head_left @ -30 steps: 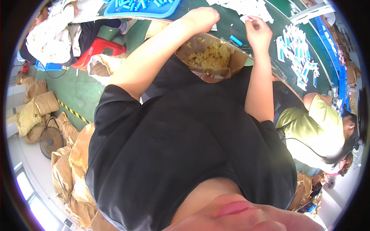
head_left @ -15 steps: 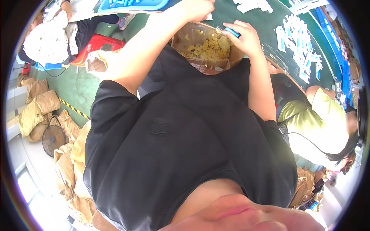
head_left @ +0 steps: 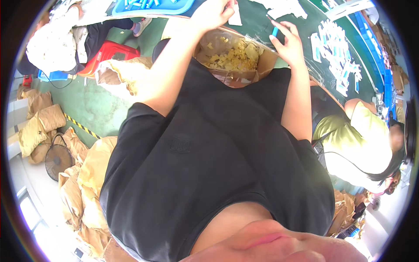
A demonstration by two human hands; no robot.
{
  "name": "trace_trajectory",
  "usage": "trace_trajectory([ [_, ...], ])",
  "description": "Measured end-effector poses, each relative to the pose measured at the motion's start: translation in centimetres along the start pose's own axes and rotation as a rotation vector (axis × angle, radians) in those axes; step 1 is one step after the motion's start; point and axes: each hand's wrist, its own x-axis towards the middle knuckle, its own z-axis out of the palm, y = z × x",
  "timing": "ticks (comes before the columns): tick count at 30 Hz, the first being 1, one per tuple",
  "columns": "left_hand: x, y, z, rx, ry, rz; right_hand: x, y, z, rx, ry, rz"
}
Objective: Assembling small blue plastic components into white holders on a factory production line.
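Note:
At the table's near edge, my left hand (head_left: pixel 214 14) is closed in a pinch. A small white flat piece (head_left: pixel 235 16) shows at its fingertips; part of the fingers is cut off by the top of the picture. My right hand (head_left: pixel 289 43), to the right, grips a slim blue-handled tool (head_left: pixel 275 32) between thumb and fingers. A thin dark tip shows beyond the fingers, too small to make out. Below and between both hands stands an open cardboard box (head_left: pixel 266 63) with many yellowish scraps (head_left: pixel 238 54) in it.
A blue tray (head_left: pixel 163 8) with blue pieces sits at the upper left. Many white-and-blue parts (head_left: pixel 336 56) lie on the green table (head_left: pixel 301 37) at right, with white sheets (head_left: pixel 286 8) beyond. Co-workers sit on both sides. A red stool (head_left: pixel 113 50) and paper sacks (head_left: pixel 94 174) are at left.
My left hand has come slightly down, and more of it and the white piece shows. My right hand has moved right and turned the blue-handled tool more upright, away from the box.

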Motion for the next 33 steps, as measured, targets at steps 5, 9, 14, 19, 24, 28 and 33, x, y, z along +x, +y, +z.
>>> trace_trajectory([
  [5, -4.4, 4.3, 2.4, -1.453, 0.227, -0.175, 0.3, -0.8, -1.1, 0.15, -0.12, 0.132],
  [9, -7.8, 1.2, 4.1, -1.209, -0.815, -0.339, 1.9, -1.5, 1.7, 0.564, 0.018, 0.096],
  [14, -11.8, -2.9, 11.5, -0.321, -0.335, -0.381, 5.7, -5.1, 5.0, 0.294, -0.075, -0.04],
  [19, -17.1, -7.0, 15.7, 0.175, -0.376, -0.622, 7.6, -4.8, 8.1, 0.238, -0.236, -0.154],
  [24, -15.4, -5.0, 13.3, 0.001, -0.419, -0.49, 5.4, -5.1, 6.4, 0.117, -0.156, -0.167],
  [28, -13.1, -0.7, 9.4, -0.17, -0.166, 0.123, 2.7, -4.4, 3.2, 0.063, -0.096, -0.201],
  [33, -5.2, 5.0, 2.0, -0.084, 0.204, 0.237, -2.0, -0.2, -2.7, -0.119, 0.117, -0.066],
])
